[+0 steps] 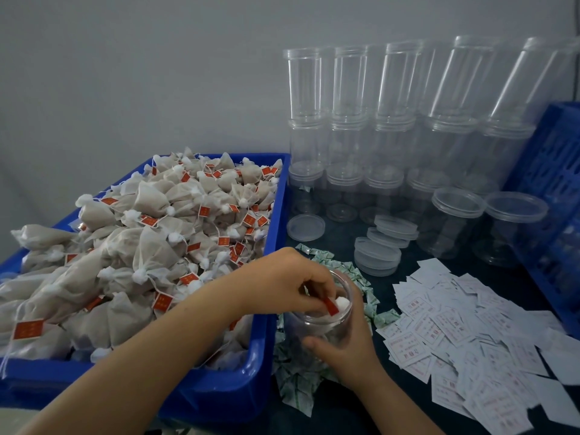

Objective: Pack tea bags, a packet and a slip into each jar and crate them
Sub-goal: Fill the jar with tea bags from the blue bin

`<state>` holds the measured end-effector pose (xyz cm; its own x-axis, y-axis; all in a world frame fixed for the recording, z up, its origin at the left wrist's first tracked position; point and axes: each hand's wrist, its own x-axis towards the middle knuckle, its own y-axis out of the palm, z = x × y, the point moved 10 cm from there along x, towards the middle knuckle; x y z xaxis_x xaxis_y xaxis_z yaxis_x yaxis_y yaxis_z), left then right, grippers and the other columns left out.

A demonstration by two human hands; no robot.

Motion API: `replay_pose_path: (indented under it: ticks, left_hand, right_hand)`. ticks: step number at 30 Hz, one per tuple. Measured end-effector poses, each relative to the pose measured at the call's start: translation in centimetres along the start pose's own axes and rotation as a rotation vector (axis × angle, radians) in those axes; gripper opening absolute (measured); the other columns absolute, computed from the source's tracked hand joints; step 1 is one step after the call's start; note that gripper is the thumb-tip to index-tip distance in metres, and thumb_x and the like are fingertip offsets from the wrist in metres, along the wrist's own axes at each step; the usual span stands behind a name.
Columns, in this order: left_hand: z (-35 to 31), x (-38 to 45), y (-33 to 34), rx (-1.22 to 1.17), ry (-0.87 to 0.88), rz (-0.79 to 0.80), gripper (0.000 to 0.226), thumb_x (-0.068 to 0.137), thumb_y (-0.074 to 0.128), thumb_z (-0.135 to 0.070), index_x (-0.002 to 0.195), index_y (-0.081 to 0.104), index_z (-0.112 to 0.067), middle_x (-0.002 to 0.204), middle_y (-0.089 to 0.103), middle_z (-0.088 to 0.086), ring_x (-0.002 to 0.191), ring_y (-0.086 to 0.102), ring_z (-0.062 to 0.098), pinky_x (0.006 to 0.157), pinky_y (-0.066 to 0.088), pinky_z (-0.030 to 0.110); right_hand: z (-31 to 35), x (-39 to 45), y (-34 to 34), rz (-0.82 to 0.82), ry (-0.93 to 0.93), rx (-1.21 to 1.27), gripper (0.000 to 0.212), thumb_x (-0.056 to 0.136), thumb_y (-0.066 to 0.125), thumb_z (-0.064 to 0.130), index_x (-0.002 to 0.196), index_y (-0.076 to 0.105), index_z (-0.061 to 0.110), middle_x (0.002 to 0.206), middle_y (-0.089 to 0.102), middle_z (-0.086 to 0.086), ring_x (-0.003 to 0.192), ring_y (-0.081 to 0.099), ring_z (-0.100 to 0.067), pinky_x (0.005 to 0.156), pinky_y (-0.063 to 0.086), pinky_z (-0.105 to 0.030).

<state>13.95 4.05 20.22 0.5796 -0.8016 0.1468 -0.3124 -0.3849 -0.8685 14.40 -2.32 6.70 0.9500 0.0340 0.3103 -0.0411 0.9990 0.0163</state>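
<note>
A clear plastic jar (pixel 320 328) stands near the table's front, in front of the blue tray. My right hand (pixel 348 346) grips its side, thumb on the near wall. My left hand (pixel 282 281) reaches over the jar's mouth, fingers curled down into it and pinching a tea bag (pixel 337 304) with a white knot and red tag. The blue tray (pixel 276 215) on the left is heaped with several beige tea bags (pixel 157 233). Green-printed packets (pixel 295 384) lie around the jar. White slips (pixel 464 334) with red print are scattered to the right.
Stacked empty clear jars (pixel 389 120) fill the back of the dark table, and two open ones (pixel 455 221) stand nearer. Loose clear lids (pixel 379 252) lie in the middle. A blue slatted crate (pixel 552 196) leans at the right edge. A grey wall is behind.
</note>
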Motion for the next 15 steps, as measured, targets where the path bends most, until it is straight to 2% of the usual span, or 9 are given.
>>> replay_pose_path:
  ticks: [2, 6, 9, 13, 15]
  left_hand:
    - [0.2, 0.2, 0.4, 0.010, -0.026, 0.042, 0.015, 0.083, 0.072, -0.012, 0.097, 0.073, -0.013, 0.091, 0.073, -0.005, 0.075, 0.058, -0.011, 0.073, 0.042, 0.002]
    - [0.5, 0.1, 0.9, -0.012, -0.068, 0.090, 0.016, 0.082, 0.072, -0.014, 0.097, 0.071, -0.015, 0.089, 0.071, -0.011, 0.081, 0.062, -0.006, 0.075, 0.043, 0.003]
    - [0.8, 0.0, 1.0, -0.044, -0.094, 0.107, 0.021, 0.082, 0.072, -0.013, 0.102, 0.069, -0.015, 0.083, 0.064, -0.020, 0.080, 0.062, -0.010, 0.073, 0.043, 0.002]
    - [1.2, 0.0, 1.2, -0.076, -0.104, 0.114, 0.027, 0.083, 0.071, -0.012, 0.110, 0.067, -0.014, 0.090, 0.071, -0.010, 0.079, 0.061, -0.011, 0.072, 0.043, 0.001]
    - [1.4, 0.0, 1.2, -0.080, -0.103, 0.108, 0.028, 0.084, 0.070, -0.012, 0.112, 0.066, -0.014, 0.093, 0.072, -0.006, 0.079, 0.061, -0.012, 0.073, 0.043, 0.002]
  right_hand:
    - [0.0, 0.0, 0.1, 0.008, 0.003, -0.001, 0.101, 0.060, 0.089, 0.054, 0.144, 0.034, 0.041, 0.130, 0.059, 0.010, 0.124, 0.059, -0.021, 0.097, 0.053, -0.036]
    - [-0.1, -0.2, 0.2, 0.022, 0.026, 0.006, 0.107, 0.060, 0.089, 0.054, 0.148, 0.031, 0.031, 0.131, 0.059, 0.009, 0.125, 0.058, -0.021, 0.099, 0.052, -0.036]
    - [-0.1, -0.2, 0.4, 0.033, 0.044, 0.021, 0.108, 0.062, 0.090, 0.049, 0.149, 0.030, 0.025, 0.134, 0.058, 0.007, 0.127, 0.057, -0.022, 0.096, 0.053, -0.030]
    - [0.3, -0.1, 0.4, 0.026, 0.047, 0.022, 0.100, 0.063, 0.089, 0.051, 0.145, 0.034, 0.038, 0.132, 0.058, 0.017, 0.125, 0.058, -0.011, 0.093, 0.050, -0.018]
    - [0.3, -0.2, 0.5, 0.029, 0.052, 0.027, 0.101, 0.063, 0.088, 0.051, 0.146, 0.034, 0.034, 0.131, 0.058, 0.018, 0.124, 0.058, -0.010, 0.092, 0.050, -0.017]
